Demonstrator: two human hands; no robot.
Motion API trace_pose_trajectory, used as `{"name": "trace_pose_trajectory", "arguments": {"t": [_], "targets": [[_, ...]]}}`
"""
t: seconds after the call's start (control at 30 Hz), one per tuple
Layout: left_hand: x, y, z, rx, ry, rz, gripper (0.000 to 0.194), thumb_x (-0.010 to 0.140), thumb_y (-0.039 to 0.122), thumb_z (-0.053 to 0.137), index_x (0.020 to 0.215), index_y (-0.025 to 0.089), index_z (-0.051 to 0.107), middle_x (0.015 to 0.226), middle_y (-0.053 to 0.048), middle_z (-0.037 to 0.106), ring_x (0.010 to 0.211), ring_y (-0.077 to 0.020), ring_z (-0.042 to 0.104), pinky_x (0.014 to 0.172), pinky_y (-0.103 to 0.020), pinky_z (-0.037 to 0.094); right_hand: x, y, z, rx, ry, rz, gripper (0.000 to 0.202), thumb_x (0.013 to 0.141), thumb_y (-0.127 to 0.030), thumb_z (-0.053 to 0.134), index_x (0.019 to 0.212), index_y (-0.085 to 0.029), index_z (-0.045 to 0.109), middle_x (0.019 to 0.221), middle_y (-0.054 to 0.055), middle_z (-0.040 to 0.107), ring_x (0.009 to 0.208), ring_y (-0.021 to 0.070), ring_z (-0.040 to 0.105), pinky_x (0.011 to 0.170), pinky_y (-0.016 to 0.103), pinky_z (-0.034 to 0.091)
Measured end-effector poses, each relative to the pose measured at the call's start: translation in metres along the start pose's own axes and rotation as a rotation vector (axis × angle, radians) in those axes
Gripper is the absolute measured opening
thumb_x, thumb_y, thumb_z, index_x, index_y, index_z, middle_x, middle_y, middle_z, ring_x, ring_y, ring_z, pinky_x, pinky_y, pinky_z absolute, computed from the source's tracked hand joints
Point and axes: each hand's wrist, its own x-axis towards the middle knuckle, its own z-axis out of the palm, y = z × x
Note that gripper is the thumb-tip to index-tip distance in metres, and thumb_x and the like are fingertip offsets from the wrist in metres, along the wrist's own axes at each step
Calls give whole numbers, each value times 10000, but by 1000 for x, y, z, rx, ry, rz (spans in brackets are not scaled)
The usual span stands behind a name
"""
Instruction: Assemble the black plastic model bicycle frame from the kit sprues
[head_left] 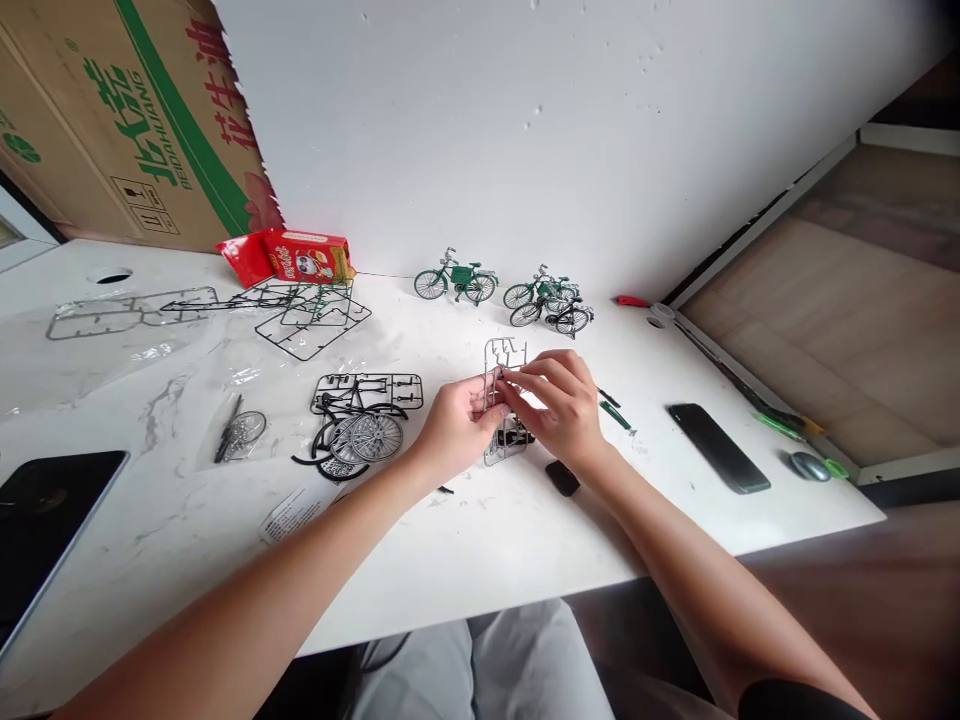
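A grey plastic parts frame [491, 362] stands upright between my hands over the white table. My left hand [459, 422] grips its left side, thumb and fingers pressed together. The fingertips of my right hand [559, 400] pinch at the frame's middle; any small piece between them is too small to tell. Just left of my left hand lie a black parts frame [409, 390] and bicycle wheels [377, 436] with black curved parts. Some dark parts [514, 437] show behind the lower end of the grey frame.
Assembled model bicycles [456, 278] stand at the back, beside a red box [311, 257]. Empty frames [307, 335] and plastic bags lie left, with a tablet [52, 520]. A phone [718, 447], green tweezers [616, 415] and a mouse [810, 466] lie right.
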Motion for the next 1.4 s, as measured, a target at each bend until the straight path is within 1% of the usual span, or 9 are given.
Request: {"name": "trace_pose_trajectory", "arguments": {"t": [0.2,0.37,0.57,0.77,0.9,1.03,1.13,1.23,1.4], "targets": [[-6,3,3,68,-41,99,478,947,153,734,1422,186,693,1470,-158,707,1351,-299,695,1172,-430,565,2,-9,1,64,23,213,109,976,-333,733,901,-269,779,768,47,719,835,263,615,801,465,460],[-1,5,5,33,20,73,452,928,90,721,1373,164,691,1463,-164,709,1337,-284,701,1179,-421,565,-1,-12,4,343,-25,484,227,1010,-413,694,907,-243,803,629,-6,533,690,199,496,741,404,423],[1,-3,3,-17,63,100,406,894,65,752,1293,140,727,1332,-161,780,1257,-284,751,1163,-461,582,-3,-9,5,505,-61,577,275,1003,-457,711,917,-232,843,569,-21,469,715,190,486,747,375,425],[1,-6,3,-13,64,84,440,894,68,722,1331,113,739,1383,-164,762,1236,-272,771,1158,-462,594,-6,-6,8,554,42,674,180,901,-411,845,903,-233,875,556,-48,391,649,165,444,669,349,377],[0,-3,2,25,58,63,466,884,62,735,1348,107,733,1428,-166,734,1286,-285,747,1162,-454,594,-8,-10,13,410,144,543,106,912,-328,838,873,-231,854,590,-50,433,612,144,444,679,356,361],[-2,-1,2,64,84,82,436,893,59,727,1329,86,737,1404,-181,746,1318,-294,728,1182,-447,578,-10,-13,17,133,125,256,128,979,-277,765,886,-226,835,568,-44,482,621,149,478,744,387,345],[-2,-1,1,81,92,101,427,898,62,725,1324,94,737,1435,-185,728,1332,-298,719,1189,-449,572,-11,-11,19,70,105,158,137,1006,-265,735,931,-212,837,561,-38,495,619,152,471,726,385,341],[-1,-1,0,108,86,114,424,903,53,710,1325,91,730,1451,-200,715,1333,-303,718,1183,-458,575,-11,-10,21,122,107,190,140,1007,-287,743,960,-206,848,576,-31,505,622,158,479,702,377,356],[1,-3,0,108,89,138,398,913,56,700,1307,100,723,1382,-192,756,1300,-293,737,1177,-451,577,-7,-12,25,366,84,444,148,981,-344,775,957,-237,874,599,-28,498,608,157,471,644,356,377]]}}
